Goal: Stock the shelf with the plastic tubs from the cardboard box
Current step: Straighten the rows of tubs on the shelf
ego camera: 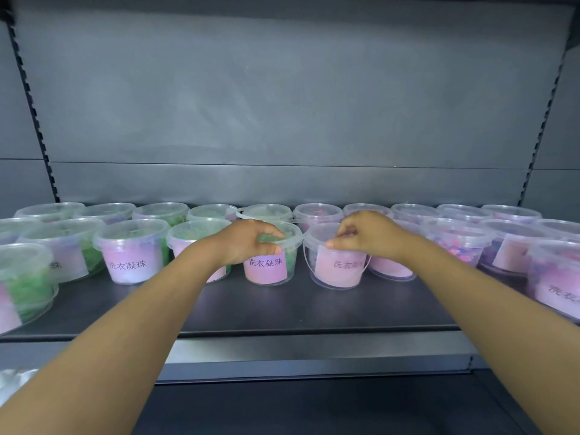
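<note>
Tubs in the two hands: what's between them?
Nothing: the head view shows only bare shelf between the green tub under the left hand and the pink tub under the right hand.

Roughly twenty-two plastic tubs (131,262), two hands, left (251,243) and right (364,237), one shelf (282,309)

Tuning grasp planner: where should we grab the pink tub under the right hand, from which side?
Lid rim, from above-front: pink tub stands upright, rim wider than its tapered body; green tub and others crowd sides and back, front open.

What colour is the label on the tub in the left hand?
Pink label with dark characters; head view.
</note>
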A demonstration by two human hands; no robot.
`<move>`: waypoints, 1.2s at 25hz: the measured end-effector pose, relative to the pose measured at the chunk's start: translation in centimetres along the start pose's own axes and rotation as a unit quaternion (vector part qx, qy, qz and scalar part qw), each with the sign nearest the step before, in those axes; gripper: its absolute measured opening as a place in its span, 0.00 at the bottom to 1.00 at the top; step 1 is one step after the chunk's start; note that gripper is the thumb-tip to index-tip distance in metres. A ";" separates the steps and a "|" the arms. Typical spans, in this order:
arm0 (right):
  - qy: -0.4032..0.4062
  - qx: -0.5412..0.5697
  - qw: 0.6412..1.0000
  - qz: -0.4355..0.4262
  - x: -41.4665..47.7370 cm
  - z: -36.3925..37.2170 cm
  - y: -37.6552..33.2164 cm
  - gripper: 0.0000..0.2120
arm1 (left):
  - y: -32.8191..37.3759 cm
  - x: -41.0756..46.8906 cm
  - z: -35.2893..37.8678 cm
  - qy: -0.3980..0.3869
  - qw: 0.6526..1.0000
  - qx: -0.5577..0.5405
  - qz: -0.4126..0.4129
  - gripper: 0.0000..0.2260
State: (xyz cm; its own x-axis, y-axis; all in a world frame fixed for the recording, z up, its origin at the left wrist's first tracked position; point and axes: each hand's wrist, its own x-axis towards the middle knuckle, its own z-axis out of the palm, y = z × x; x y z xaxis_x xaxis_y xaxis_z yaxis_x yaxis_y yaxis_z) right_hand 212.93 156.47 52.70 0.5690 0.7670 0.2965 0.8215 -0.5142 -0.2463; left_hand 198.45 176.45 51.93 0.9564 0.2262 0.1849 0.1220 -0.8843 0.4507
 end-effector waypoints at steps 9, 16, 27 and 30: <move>-0.115 0.082 0.990 0.011 -0.7 -1.9 -0.1 0.17 | -0.4 -0.4 -0.9 -0.024 0.997 0.067 0.015 0.19; -0.081 0.113 0.990 0.023 0.4 -0.8 0.1 0.16 | 0.1 0.0 -0.2 0.013 0.998 0.068 -0.009 0.21; -0.052 0.129 0.990 0.005 0.0 -0.3 0.6 0.16 | 0.0 0.4 0.3 0.032 0.995 0.097 -0.011 0.20; -0.041 0.098 0.994 0.003 0.1 -0.3 0.1 0.15 | 0.2 0.4 0.2 0.018 0.992 0.123 -0.006 0.20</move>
State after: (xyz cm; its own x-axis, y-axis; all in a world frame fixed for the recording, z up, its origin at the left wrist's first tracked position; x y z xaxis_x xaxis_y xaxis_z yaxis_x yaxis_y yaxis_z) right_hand 213.05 156.38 53.02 0.5624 0.7972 0.2197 0.7908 -0.4408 -0.4246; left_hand 198.92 176.25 51.88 0.9448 0.2472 0.2150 0.1980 -0.9537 0.2263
